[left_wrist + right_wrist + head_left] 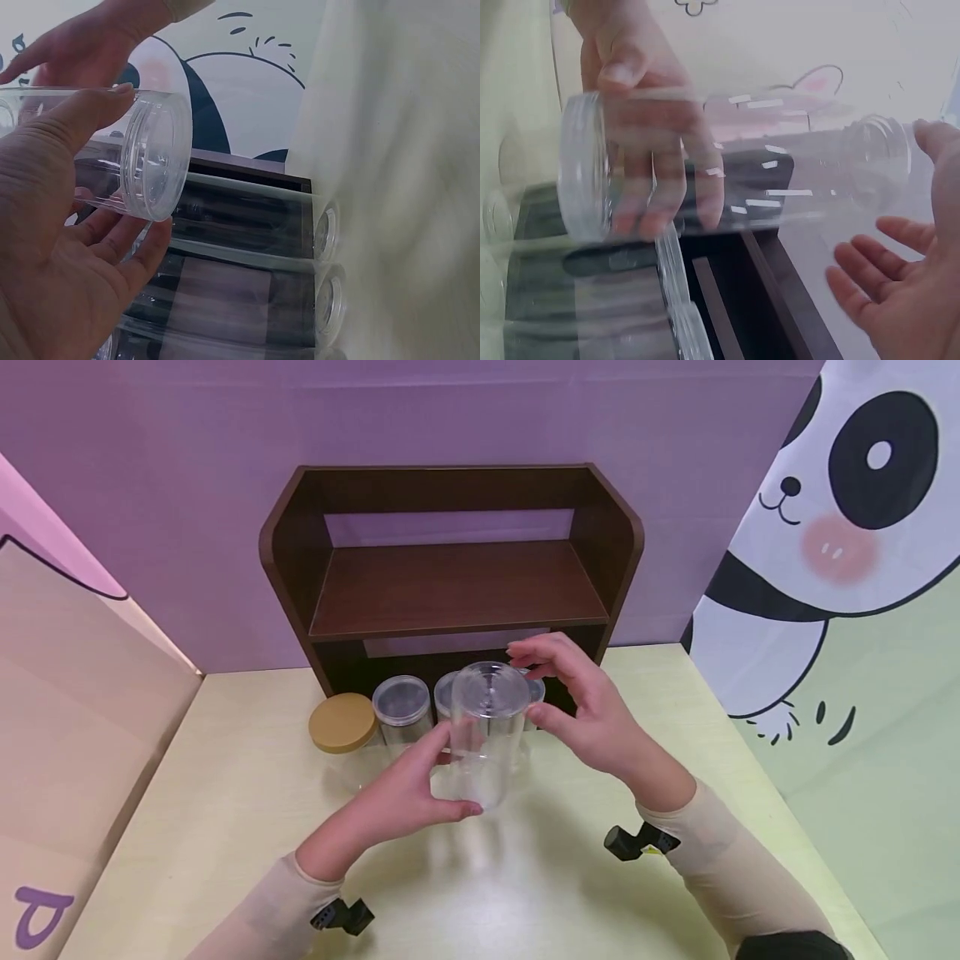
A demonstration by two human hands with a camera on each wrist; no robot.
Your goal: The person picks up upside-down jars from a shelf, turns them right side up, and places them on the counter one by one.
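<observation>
i see even, bright light from overhead; a soft glare patch on the table (pixel 480 893) at 6 o'clock. head view bends toward its edges. both wrist views are smeared, the jar (pixel 727 165) streaked with white highlights.

The head camera looks forward and down from above the pale yellow-green table (pixel 225 793), taking in the dark brown wooden shelf unit (pixel 450 585) against the purple wall. The left wrist camera sits very close, looking across the palm at the clear plastic cylindrical jar (pixel 142 169). The right wrist camera, equally near, faces that same jar (pixel 705 172) from its opposite side; all three views share it.
</observation>
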